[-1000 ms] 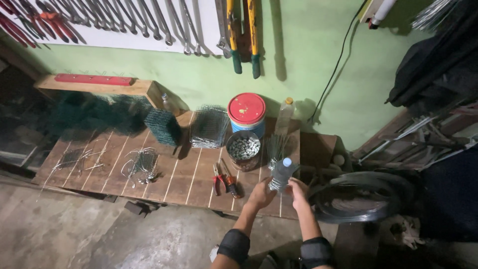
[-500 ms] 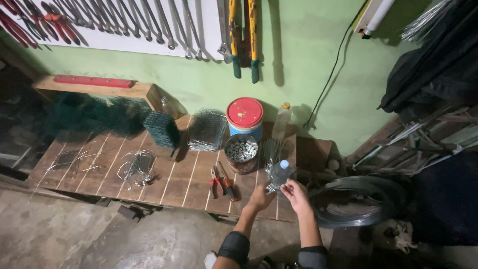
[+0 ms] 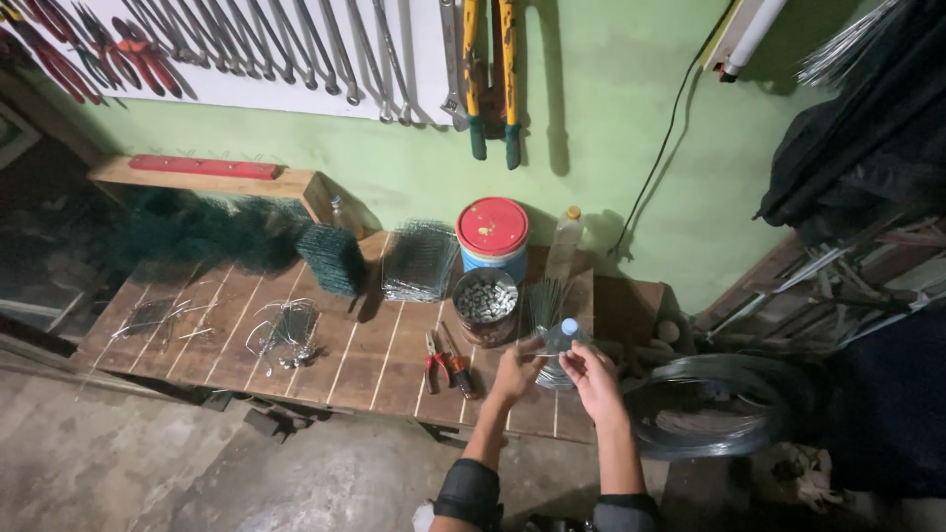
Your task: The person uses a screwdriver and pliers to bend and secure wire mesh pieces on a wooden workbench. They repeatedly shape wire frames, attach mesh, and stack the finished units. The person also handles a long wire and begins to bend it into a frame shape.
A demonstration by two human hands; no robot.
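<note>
Both my hands meet over the right end of a low wooden bench (image 3: 325, 360). A clear plastic bottle with a blue cap (image 3: 560, 347) stands upright between them. My right hand (image 3: 592, 376) grips it from the right side, and my left hand (image 3: 514, 372) touches its left side with the fingers curled near the neck. A bundle of thin straight wires (image 3: 545, 299) stands just behind the bottle. Red-handled pliers (image 3: 435, 357) lie on the planks left of my left hand.
An open tin of small metal pieces (image 3: 484, 303) and a red-lidded can (image 3: 492, 234) stand behind the pliers. Wire mesh cages (image 3: 419, 262), green mesh (image 3: 331, 258) and bent wire pieces (image 3: 286, 330) cover the bench. A wire coil (image 3: 724, 406) lies at right. Tools hang on the wall (image 3: 325, 49).
The camera has drifted slightly; my hands stay on the bottle at the bench's right end, and the left hand has closed in nearer the bottle's neck.
</note>
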